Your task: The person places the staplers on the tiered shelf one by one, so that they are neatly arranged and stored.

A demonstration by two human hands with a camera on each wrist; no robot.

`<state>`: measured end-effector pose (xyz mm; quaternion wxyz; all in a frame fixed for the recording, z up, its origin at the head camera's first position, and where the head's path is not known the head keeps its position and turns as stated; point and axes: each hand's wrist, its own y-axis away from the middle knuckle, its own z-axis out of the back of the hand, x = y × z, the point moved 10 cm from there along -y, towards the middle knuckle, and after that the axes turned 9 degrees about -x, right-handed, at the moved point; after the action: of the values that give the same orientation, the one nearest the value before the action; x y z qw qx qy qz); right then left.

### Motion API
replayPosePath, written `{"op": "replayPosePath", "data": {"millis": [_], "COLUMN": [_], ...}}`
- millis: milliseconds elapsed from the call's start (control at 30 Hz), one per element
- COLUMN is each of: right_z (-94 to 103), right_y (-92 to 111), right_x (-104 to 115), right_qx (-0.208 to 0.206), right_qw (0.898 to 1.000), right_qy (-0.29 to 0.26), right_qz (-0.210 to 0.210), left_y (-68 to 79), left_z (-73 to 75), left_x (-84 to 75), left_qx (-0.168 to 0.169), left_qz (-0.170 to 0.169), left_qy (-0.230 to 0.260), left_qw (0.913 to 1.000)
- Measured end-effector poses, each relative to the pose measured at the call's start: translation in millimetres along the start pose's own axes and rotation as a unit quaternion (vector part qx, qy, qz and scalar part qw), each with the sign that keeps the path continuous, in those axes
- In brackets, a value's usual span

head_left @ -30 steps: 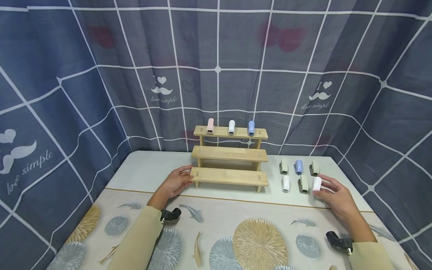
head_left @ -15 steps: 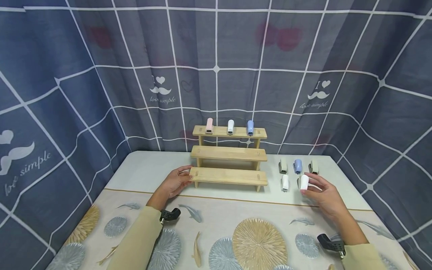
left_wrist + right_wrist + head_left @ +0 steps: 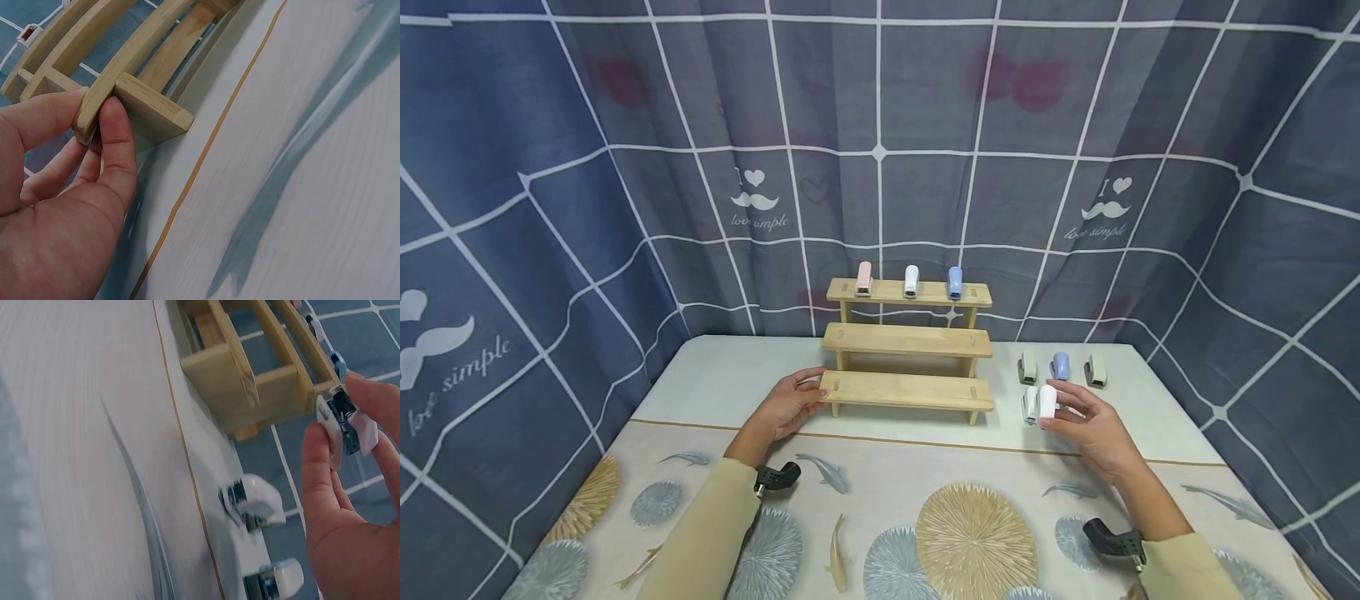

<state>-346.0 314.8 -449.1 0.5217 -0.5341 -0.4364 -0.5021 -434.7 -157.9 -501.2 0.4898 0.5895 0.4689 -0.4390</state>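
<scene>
My right hand point(image 3: 1093, 429) pinches a white mini stapler point(image 3: 1047, 402) between thumb and fingers, at the right of the table. In the head view it overlaps another white stapler point(image 3: 1030, 406) standing on the table. The right wrist view shows the held stapler point(image 3: 331, 428) with its dark metal inside facing the camera. My left hand point(image 3: 787, 406) grips the left end of the lowest board of a three-step wooden display stand point(image 3: 906, 390); in the left wrist view, fingers and thumb close round the board's end point(image 3: 94, 109).
On the top step stand pink point(image 3: 864, 280), white point(image 3: 912, 282) and blue point(image 3: 955, 283) staplers. Behind my right hand are pale green point(image 3: 1027, 368), blue point(image 3: 1060, 367) and another pale green stapler point(image 3: 1096, 372). A grid-patterned curtain point(image 3: 820, 200) encloses the table's back and sides.
My right hand has carried the white stapler leftward, passing in front of the front-row pale green one, to beside the other white stapler. The left hand keeps its grip on the stand.
</scene>
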Motion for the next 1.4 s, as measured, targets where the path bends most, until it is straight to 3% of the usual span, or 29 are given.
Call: {"op": "replayPosePath", "data": {"millis": [833, 1133, 1400], "right_z": [-81.7, -106.7, -126.2], "right_y": [-12.5, -18.0, -23.3], "right_x": [7.6, 17.8, 24.9], "right_qx": [0.057, 0.083, 0.096], "right_qw": [0.998, 0.996, 0.995], "right_qy": [-0.001, -0.015, 0.007], "right_qz": [0.001, 0.021, 0.014], "left_y": [1.8, 0.6, 0.2], "left_z": [-0.2, 1.0, 0.0], "left_x": [-2.4, -0.6, -0.6], "left_qx": [0.002, 0.002, 0.003], "left_qz": [-0.007, -0.005, -0.005], "left_qy": [0.003, 0.007, 0.01], "left_qw": [1.0, 1.0, 0.9999]}}
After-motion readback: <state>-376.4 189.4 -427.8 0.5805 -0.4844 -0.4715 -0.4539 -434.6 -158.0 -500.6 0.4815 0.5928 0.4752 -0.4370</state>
